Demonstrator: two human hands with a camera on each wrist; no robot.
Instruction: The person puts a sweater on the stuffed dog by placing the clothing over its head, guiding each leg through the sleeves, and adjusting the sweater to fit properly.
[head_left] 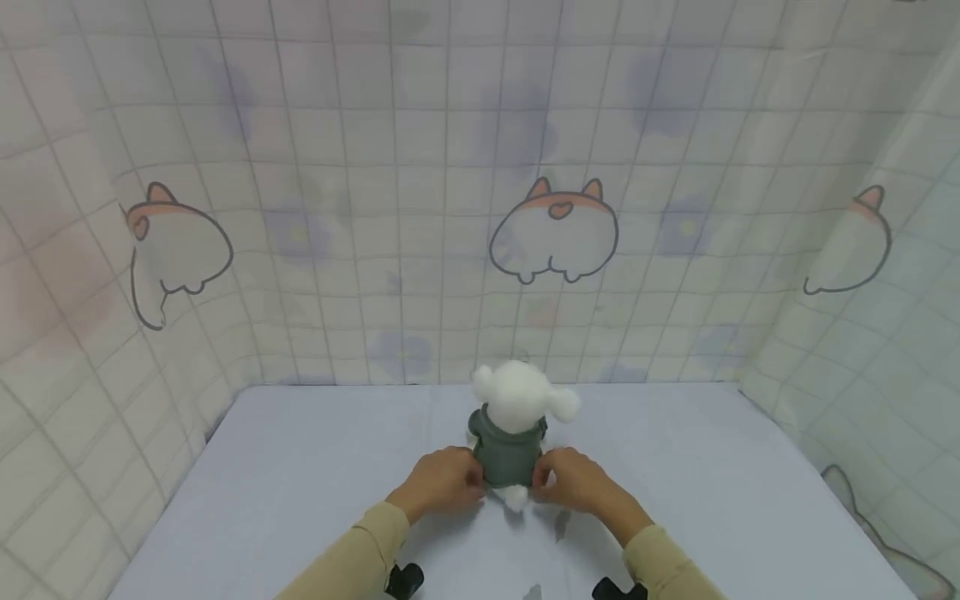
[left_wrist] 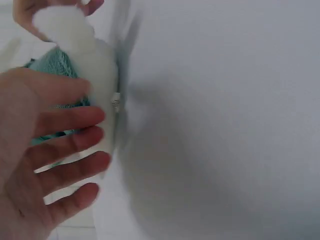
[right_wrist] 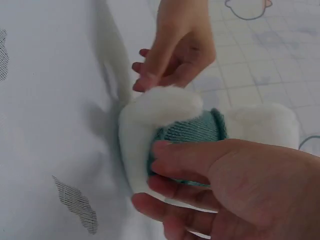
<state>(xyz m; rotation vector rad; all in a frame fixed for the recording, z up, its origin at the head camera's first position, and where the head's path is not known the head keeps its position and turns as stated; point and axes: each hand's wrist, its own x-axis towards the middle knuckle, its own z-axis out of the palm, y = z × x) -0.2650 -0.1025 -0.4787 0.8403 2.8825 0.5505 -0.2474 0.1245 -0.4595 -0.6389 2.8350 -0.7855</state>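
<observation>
A white plush toy [head_left: 517, 400] with round ears and a green knitted sweater [head_left: 506, 454] sits upright on the table, its back towards the head camera. My left hand [head_left: 447, 482] is at the toy's left side, low by the sweater's hem. In the left wrist view, the fingers [left_wrist: 75, 145] are spread and slightly bent beside the white body. On the other side, my right hand [head_left: 573, 483] has its thumb and index finger close together at the hem. The right wrist view shows the thumb against the sweater [right_wrist: 192, 127], fingers loosely bent. The toy's front is hidden from the head camera.
The white table [head_left: 322, 467] backs onto a hanging tile-patterned curtain [head_left: 420, 250] with corgi drawings. A cable [head_left: 862, 521] runs along the right side. Grey marks [head_left: 562, 525] show on the table near my right hand.
</observation>
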